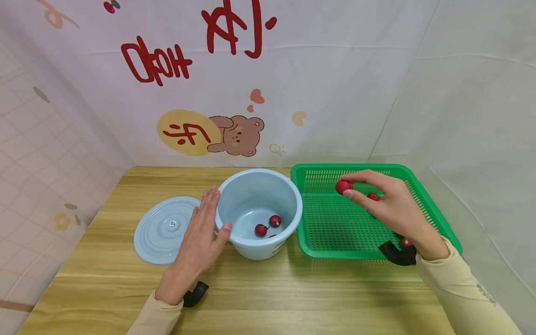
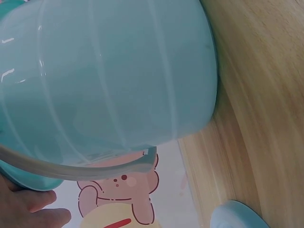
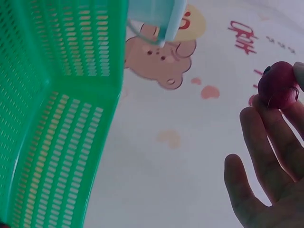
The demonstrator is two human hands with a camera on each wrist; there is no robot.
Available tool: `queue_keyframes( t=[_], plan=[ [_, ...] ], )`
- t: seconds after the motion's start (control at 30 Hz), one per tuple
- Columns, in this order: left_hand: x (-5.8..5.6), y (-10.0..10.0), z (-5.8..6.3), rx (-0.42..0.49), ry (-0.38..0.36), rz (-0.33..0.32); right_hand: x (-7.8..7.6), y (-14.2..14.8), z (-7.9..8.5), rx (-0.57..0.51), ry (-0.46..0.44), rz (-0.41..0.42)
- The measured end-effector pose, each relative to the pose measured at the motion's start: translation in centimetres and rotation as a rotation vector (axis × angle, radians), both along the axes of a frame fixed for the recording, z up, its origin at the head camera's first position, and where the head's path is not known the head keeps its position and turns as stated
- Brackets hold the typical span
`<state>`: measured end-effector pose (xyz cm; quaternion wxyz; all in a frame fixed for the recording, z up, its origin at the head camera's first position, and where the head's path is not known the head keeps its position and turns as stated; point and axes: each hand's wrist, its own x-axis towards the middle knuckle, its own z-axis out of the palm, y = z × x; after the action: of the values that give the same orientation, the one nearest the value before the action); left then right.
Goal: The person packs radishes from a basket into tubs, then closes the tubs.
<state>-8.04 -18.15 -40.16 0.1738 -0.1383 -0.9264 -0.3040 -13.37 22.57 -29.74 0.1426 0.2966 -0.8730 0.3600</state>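
My right hand pinches a small round red radish between thumb and fingertips, above the green basket. In the right wrist view the radish sits at the fingertips, while the other fingers extend loosely. My left hand has its fingers fairly straight, along the left rim of the light blue bucket. Inside the bucket lie a radish, another radish and part of a third. More radishes lie in the basket, partly hidden by my right hand.
A round light blue lid lies on the wooden table, left of the bucket and partly behind my left hand. The basket stands close to the bucket's right side. A printed white cloth hangs behind the table. The bucket's handle hangs at its side.
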Motion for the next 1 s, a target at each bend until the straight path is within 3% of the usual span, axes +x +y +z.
queue_keyframes(
  t=[0.4, 1.0],
  plan=[
    [0.1, 0.0, -0.2, -0.005, 0.033, -0.005, 0.2, -3.2, -0.9, -0.088, 0.101, 0.128],
    [0.0, 0.1, -0.2, 0.005, 0.037, 0.003, 1.1, -8.5, -3.2, -0.198, 0.129, 0.186]
  ],
)
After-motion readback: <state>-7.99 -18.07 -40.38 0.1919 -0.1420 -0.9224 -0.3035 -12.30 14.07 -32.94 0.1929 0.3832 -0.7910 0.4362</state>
